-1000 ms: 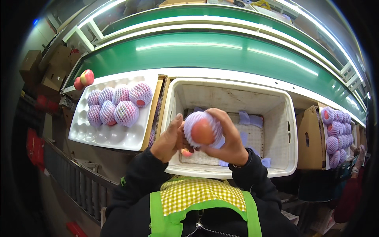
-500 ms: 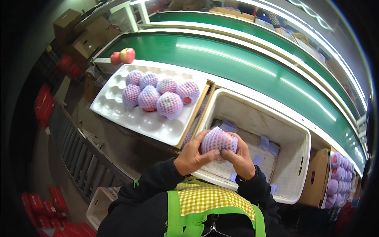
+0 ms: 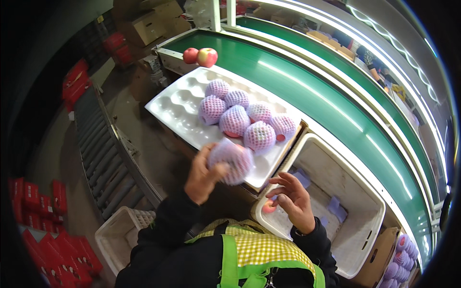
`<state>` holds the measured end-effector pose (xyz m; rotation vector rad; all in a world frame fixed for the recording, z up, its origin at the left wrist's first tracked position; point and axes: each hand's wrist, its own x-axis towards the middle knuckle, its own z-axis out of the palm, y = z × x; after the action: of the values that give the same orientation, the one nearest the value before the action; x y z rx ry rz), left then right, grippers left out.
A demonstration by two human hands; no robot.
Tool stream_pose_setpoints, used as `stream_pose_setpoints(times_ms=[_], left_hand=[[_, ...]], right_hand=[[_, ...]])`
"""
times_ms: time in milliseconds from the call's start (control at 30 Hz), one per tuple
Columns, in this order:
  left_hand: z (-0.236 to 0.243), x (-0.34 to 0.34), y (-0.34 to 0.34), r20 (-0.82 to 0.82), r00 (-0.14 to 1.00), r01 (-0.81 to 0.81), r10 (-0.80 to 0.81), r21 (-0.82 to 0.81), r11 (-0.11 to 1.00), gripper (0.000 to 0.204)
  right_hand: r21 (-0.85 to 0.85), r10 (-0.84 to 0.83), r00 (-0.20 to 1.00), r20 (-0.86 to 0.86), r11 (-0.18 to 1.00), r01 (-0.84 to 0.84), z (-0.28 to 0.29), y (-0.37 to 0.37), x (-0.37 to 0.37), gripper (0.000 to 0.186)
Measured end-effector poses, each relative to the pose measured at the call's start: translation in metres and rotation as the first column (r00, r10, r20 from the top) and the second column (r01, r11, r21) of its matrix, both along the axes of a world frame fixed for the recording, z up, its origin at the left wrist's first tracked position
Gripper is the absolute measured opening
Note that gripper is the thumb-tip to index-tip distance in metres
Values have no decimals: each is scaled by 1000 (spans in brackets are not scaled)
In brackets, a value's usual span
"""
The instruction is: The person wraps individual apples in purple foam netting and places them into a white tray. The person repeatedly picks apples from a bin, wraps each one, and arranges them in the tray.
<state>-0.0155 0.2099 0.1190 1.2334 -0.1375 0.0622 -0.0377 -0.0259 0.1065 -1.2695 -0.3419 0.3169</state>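
My left hand (image 3: 202, 175) grips an apple in lilac foam netting (image 3: 233, 159), slightly blurred, at the near edge of a white moulded tray (image 3: 173, 103). Several netted apples (image 3: 235, 120) sit in the tray's hollows. Two bare red apples (image 3: 206, 57) stand past the tray's far left corner. My right hand (image 3: 294, 201) is open, fingers curled loosely apart, above the left end of a white plastic crate (image 3: 353, 182). In the crate lie lilac foam nets (image 3: 336, 206) and a partly hidden apple (image 3: 268, 207).
A green conveyor belt (image 3: 326, 105) runs behind the tray. A roller track (image 3: 108, 153), red boxes (image 3: 57, 254) and a second white crate (image 3: 110, 235) are at left. Another tray of netted apples (image 3: 401, 257) beside cardboard (image 3: 374, 259) is at lower right. A person's arm (image 3: 374, 72) shows beyond the belts.
The netted apple has moved leftward in my left hand, from between both hands toward the tray. My right hand has released it and opened. The view has turned left.
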Motion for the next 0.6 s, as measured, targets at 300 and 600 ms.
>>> stream_pose_setpoints(times_ms=[300, 600], left_hand=[[12, 107, 141, -121, 927, -350, 356, 69, 934, 28], [-21, 200, 151, -141, 941, -211, 308, 467, 859, 41]], right_hand=[[-287, -33, 995, 97, 956, 60, -17, 16, 7, 39], [-492, -59, 956, 286, 847, 200, -22, 29, 13, 37]])
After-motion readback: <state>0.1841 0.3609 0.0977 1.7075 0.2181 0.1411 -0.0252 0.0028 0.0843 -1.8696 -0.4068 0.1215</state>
